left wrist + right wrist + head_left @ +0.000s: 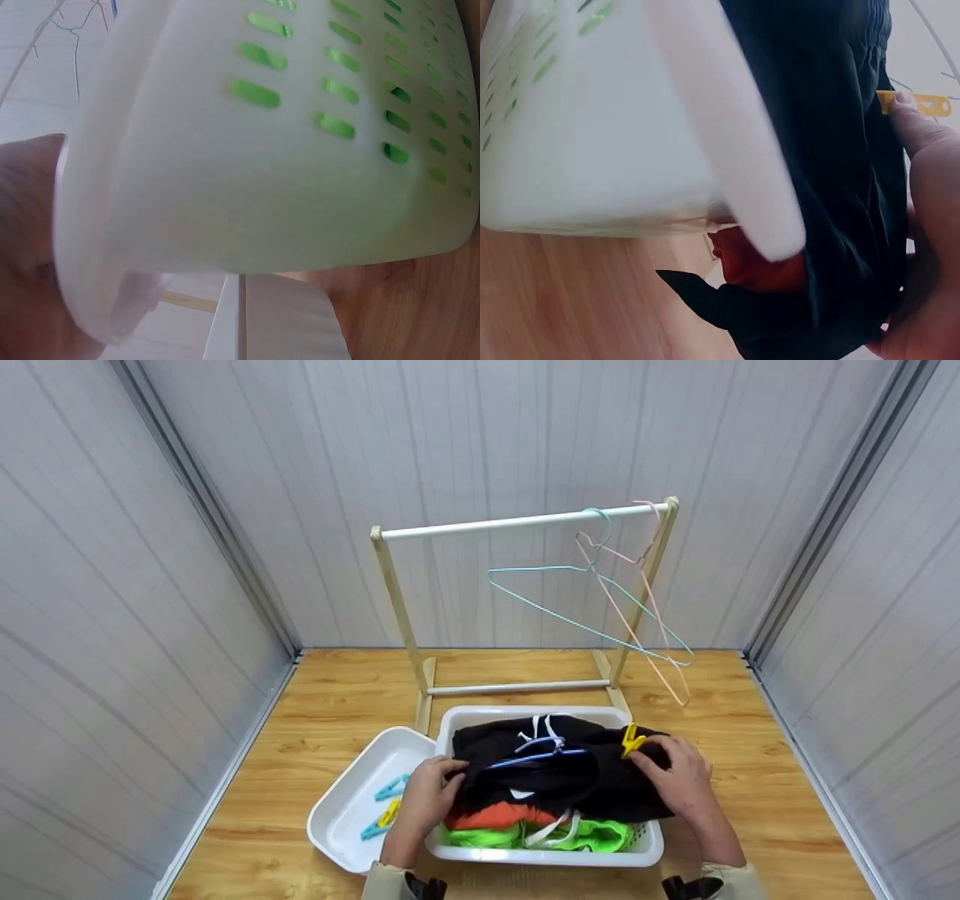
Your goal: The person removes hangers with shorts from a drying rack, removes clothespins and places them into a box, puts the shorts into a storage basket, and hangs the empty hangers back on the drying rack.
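Observation:
Black drawstring clothing (637, 791) with a gathered waist lies across the top of the white laundry basket (540, 855), one side hanging over the right rim. On it lies a blue hanger (536, 758), its lower part hidden by the cloth. My left hand (429, 795) pinches the left edge of the black clothing between thumb and fingers. At the opposite edge, my right hand (686, 776) pinches a yellow clothespin (631, 741) that sits at the cloth; in the right wrist view the thumb presses on the clothespin (934, 104). Orange cloth (502, 815) and bright green cloth (484, 838) show underneath.
Left of the basket stands a white tray (337, 810) with blue and yellow clothespins (390, 787). Behind, a drying rack (487, 523) carries a teal hanger (540, 601) and a pink hanger (622, 619) near its right end. Panel walls enclose the wooden floor.

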A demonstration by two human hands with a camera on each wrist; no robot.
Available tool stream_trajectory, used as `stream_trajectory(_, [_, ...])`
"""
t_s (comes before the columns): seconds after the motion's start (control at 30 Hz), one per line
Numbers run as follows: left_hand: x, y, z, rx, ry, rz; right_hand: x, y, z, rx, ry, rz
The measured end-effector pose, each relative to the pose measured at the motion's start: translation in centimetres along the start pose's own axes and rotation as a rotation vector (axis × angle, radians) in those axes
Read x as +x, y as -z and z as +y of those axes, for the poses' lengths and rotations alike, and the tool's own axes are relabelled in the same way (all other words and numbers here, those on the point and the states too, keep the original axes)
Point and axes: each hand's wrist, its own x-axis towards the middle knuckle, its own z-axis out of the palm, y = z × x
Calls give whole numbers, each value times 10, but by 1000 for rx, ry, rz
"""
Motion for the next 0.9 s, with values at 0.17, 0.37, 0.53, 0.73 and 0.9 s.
stream_trajectory(0.17, [-1,-4,-3,2,13,-29,-5,7,8,-16,-131,-2])
stream_trajectory(0.37, [0,-7,-5,9,6,-9,-9,16,19,31,-239,54])
stream_trajectory(0.53, [4,-7,-5,31,14,24,-4,22,21,98,-259,-31])
stream_trajectory(0.73, [5,-8,-5,51,12,46,-1,26,20,210,-219,-88])
stream_trajectory(0.9, [3,-10,-7,52,39,40,-5,32,11,477,-221,-21])
